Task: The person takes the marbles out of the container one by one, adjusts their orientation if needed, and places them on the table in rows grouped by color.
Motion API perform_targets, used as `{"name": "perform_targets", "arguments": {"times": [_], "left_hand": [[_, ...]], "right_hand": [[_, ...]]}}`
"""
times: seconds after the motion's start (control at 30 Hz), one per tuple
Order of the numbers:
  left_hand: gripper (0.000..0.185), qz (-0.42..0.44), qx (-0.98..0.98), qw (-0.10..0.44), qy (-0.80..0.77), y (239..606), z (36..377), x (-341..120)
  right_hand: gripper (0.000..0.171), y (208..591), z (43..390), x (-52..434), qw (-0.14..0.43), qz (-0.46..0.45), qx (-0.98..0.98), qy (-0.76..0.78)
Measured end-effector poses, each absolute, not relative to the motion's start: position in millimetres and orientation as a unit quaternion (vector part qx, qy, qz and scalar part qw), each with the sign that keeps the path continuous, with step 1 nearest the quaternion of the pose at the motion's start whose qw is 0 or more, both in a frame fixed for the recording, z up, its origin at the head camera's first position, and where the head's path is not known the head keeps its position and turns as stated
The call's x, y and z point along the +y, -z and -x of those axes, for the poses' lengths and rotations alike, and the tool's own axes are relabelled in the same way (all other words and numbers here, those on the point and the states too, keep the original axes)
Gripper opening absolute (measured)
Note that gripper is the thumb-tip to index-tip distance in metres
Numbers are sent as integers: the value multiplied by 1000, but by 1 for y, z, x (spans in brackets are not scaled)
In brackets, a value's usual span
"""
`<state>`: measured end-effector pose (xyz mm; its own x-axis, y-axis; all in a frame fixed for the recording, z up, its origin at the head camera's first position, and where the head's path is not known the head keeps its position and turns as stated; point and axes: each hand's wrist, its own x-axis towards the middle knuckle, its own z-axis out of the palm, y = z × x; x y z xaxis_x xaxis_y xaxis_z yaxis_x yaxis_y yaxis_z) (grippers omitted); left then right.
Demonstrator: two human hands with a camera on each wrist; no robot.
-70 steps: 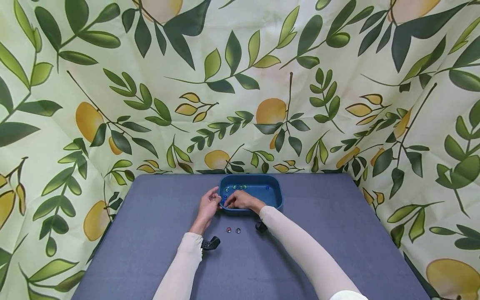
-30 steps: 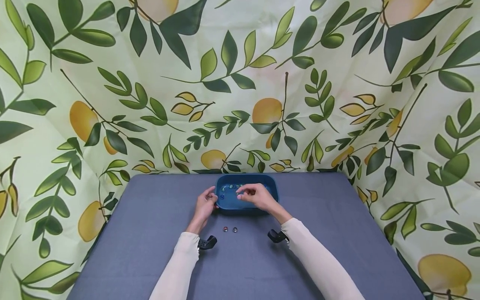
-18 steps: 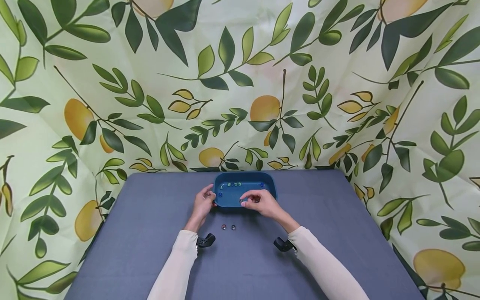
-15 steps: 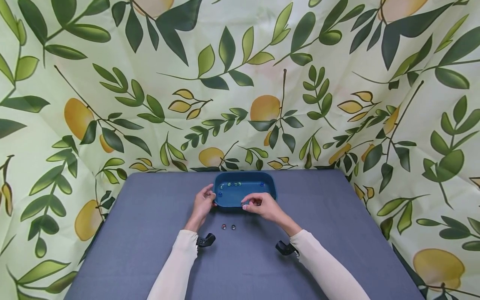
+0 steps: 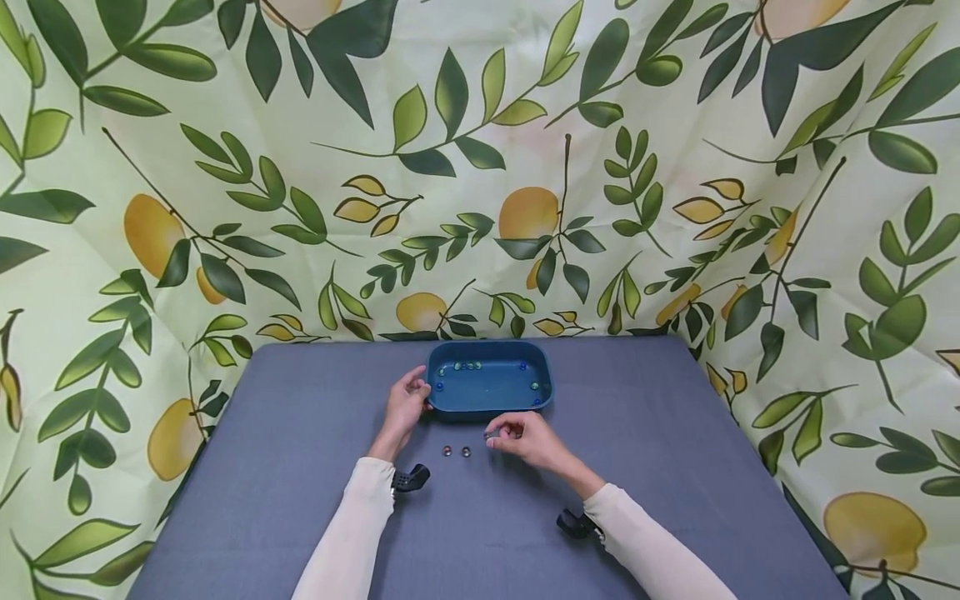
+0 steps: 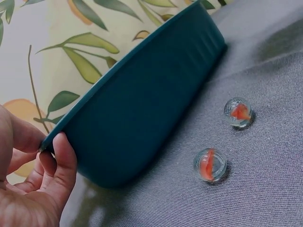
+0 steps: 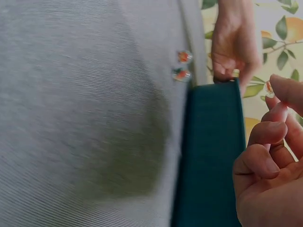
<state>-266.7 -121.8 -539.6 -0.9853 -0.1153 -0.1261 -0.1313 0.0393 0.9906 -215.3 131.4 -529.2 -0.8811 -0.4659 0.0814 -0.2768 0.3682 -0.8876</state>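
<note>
My left hand (image 5: pixel 405 405) holds the left end of a teal-blue plastic tub (image 5: pixel 487 415), its thumb and fingers pinching the rim (image 6: pixel 94 87). Just in front of the tub, my right hand (image 5: pixel 529 438) pinches a clear glass marble with an orange-red swirl (image 7: pixel 269 87) between thumb and fingertip, above the table. Two similar marbles lie side by side on the cloth: a left one (image 5: pixel 447 451) and a right one (image 5: pixel 466 452). Inside the tub are several blue and green marbles, among them a green marble (image 5: pixel 534 386) and a blue marble (image 5: pixel 522 367) near its right end.
A grey-blue cloth covers the table (image 5: pixel 315 467). Behind the tub and at both sides hangs a curtain (image 5: pixel 450 183) printed with leaves and orange fruit. Each wrist carries a black camera mount, such as the left mount (image 5: pixel 411 478).
From inside the tub, my right hand has come out over the front rim toward the table, carrying the marble. My left hand keeps its hold on the rim.
</note>
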Motion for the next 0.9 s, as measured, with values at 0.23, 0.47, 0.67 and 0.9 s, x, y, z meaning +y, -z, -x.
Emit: {"name": "perform_targets", "arguments": {"times": [0.23, 0.47, 0.67, 0.9], "left_hand": [[45, 86, 721, 7, -688, 538, 267, -123], [46, 84, 718, 0, -690, 538, 267, -121], [47, 85, 718, -1, -690, 537, 267, -120], [47, 89, 723, 4, -685, 536, 267, -120]], "right_hand": [[11, 548, 215, 128, 107, 218, 837, 491], [12, 559, 218, 128, 117, 204, 841, 488], [10, 564, 220, 127, 113, 194, 859, 461], [9, 566, 222, 122, 98, 210, 868, 439]]}}
